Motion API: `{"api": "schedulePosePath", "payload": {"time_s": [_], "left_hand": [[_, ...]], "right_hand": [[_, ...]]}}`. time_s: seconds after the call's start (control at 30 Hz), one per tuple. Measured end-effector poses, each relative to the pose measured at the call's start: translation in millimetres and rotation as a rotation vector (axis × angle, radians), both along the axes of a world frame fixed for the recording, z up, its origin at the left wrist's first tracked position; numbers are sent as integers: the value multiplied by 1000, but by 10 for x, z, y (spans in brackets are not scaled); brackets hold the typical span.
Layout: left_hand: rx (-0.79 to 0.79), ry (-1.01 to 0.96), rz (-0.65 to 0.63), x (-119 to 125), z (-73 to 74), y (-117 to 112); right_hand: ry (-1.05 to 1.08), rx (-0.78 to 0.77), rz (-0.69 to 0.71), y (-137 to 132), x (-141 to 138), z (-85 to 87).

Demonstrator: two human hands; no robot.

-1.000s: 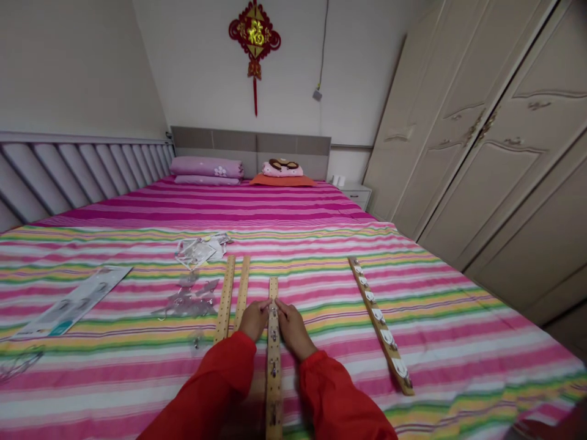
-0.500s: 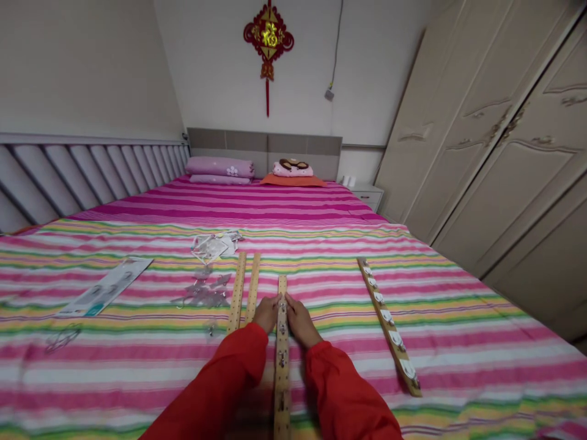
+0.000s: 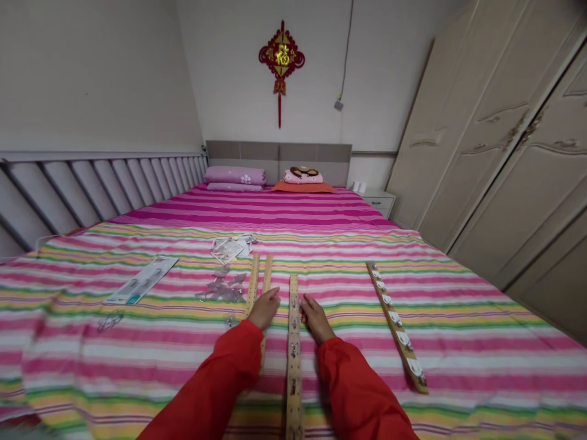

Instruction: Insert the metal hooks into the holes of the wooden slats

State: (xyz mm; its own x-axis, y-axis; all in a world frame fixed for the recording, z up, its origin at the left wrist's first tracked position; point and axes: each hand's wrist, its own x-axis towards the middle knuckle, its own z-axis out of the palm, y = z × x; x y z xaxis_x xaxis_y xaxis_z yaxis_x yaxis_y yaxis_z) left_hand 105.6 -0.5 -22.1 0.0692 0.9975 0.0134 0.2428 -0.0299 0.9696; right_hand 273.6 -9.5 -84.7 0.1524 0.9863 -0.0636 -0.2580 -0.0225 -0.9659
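A long wooden strip (image 3: 293,342) with small metal hooks lies lengthwise on the striped bed between my red-sleeved arms. My right hand (image 3: 315,319) rests just right of it, fingers curled, fingertips close to the strip's edge. My left hand (image 3: 264,308) has come off that strip and lies over two bare wooden strips (image 3: 255,280) that sit side by side to the left. What either hand holds, if anything, is too small to see. A loose pile of clear plastic hooks (image 3: 223,286) lies left of those strips.
Another wooden strip (image 3: 397,326) fitted with several white hooks lies to the right. A printed package card (image 3: 142,280) and torn plastic wrapping (image 3: 230,247) lie on the bedspread (image 3: 137,342). Pillows sit at the headboard; a wardrobe (image 3: 504,159) lines the right wall.
Both hands were together on the middle strip; now they have parted, the left moving onto the two bare strips. The view has tilted and shifted a little.
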Motion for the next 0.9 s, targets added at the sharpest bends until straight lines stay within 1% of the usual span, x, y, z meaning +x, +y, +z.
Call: {"api": "schedulePosePath", "payload": {"time_s": [0.07,0.13,0.23,0.3,0.33,0.4,0.5,0.6,0.67,0.7,0.77,0.83,0.9], "left_hand": [[46,4,24,-283,67,-79],[89,14,83,-603,92,-166],[153,78,195,-1034,46,-301],[210,173,216,-1223,-16,-381],[245,235,196,-1282,-49,-414],[311,355,125,-1338,-105,-460],[381,499,45,-1329,-147,-473],[405,551,16,-1299,-137,-444],[384,497,26,-1287,-111,-427],[365,447,54,-1281,-92,-423],[302,306,151,-1259,-42,-428],[202,136,226,-1214,28,-444],[59,-30,240,-1136,114,-466]], "right_hand": [[11,7,-1,-10,-1,5],[26,6,-5,-18,-3,11],[47,2,-14,-24,-4,18],[60,3,-19,-28,-3,23],[64,4,-19,-31,-1,26],[65,8,-19,-42,2,32],[62,16,-18,-63,7,42],[67,30,-26,-80,10,52],[74,35,-32,-85,9,57],[78,37,-35,-86,9,58],[87,37,-39,-86,8,58],[100,37,-41,-87,8,55],[114,42,-42,-89,8,54]]}}
